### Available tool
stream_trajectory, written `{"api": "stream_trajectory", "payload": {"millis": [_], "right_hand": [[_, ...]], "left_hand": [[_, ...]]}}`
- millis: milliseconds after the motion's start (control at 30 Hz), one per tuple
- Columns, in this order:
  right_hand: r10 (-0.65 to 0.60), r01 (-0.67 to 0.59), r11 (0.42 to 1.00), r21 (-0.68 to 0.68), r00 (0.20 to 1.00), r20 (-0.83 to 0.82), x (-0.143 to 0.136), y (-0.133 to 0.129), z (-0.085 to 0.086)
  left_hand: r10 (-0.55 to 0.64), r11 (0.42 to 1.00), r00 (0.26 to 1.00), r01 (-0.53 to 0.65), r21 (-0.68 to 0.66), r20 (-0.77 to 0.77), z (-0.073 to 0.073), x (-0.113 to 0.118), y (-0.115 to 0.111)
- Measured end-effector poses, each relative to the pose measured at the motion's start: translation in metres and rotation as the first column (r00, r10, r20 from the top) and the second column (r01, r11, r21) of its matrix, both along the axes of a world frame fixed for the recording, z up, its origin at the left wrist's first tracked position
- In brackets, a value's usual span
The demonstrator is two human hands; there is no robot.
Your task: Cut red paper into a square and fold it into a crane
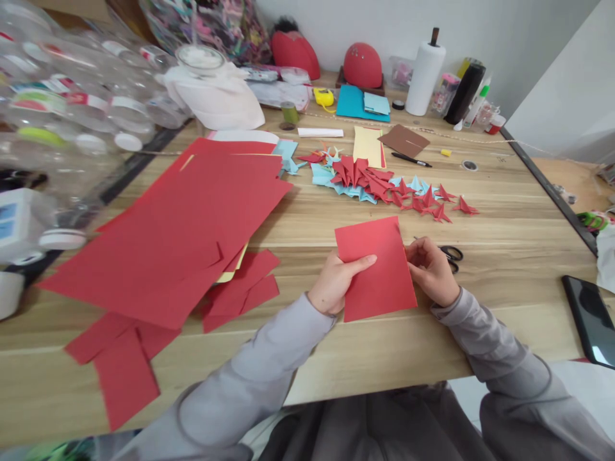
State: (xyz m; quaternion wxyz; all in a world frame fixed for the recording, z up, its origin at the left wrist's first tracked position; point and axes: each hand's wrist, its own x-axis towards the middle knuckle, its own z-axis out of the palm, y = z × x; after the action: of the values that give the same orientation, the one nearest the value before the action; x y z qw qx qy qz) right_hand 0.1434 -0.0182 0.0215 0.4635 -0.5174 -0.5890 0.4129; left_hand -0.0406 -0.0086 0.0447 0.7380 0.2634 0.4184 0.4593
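Observation:
A flat piece of red paper [379,275] is held up over the table in front of me. My left hand [339,278] grips its left side, thumb lying across the face and the other fingers hidden behind. At the right edge of the sheet, my right hand [432,269] pinches with thumb and curled fingers; the paper edge meets the fingertips. Black-handled scissors [451,255] lie on the table just beyond the right hand, partly hidden by it. Farther back is a cluster of folded red paper cranes [425,200] mixed with light blue folded pieces [350,191].
Large red sheets [192,224] are stacked at left, with red offcuts [127,371] around them. Plastic bottles [86,109] crowd the far left. A phone [590,314] lies at the right edge. Behind the cranes are a black pen [412,159], brown paper [408,141] and a yellow tape measure [323,97].

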Motion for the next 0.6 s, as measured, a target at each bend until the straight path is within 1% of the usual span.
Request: {"api": "stream_trajectory", "payload": {"millis": [100,333,467,600], "right_hand": [[-0.016,0.015,1.0,0.027,0.999,0.036,0.0016,0.0002,-0.0011],[0.053,-0.054,0.999,0.001,0.99,-0.134,-0.0013,0.0011,-0.002],[0.066,-0.075,0.996,-0.038,0.981,-0.185,-0.0026,0.0011,-0.0006],[0.082,-0.1,0.992,-0.072,0.972,-0.219,-0.0022,0.0004,0.0019]], "left_hand": [[-0.02,1.0,1.0,0.02,-0.004,-0.006,-0.0006,-0.0001,-0.0003],[-0.041,0.999,0.999,0.041,-0.034,0.011,-0.0019,0.0005,-0.001],[-0.052,0.997,0.998,0.054,-0.054,0.03,-0.0046,0.0009,-0.0015],[-0.057,0.997,0.998,0.059,-0.042,0.028,-0.0073,0.0007,-0.0014]]}}
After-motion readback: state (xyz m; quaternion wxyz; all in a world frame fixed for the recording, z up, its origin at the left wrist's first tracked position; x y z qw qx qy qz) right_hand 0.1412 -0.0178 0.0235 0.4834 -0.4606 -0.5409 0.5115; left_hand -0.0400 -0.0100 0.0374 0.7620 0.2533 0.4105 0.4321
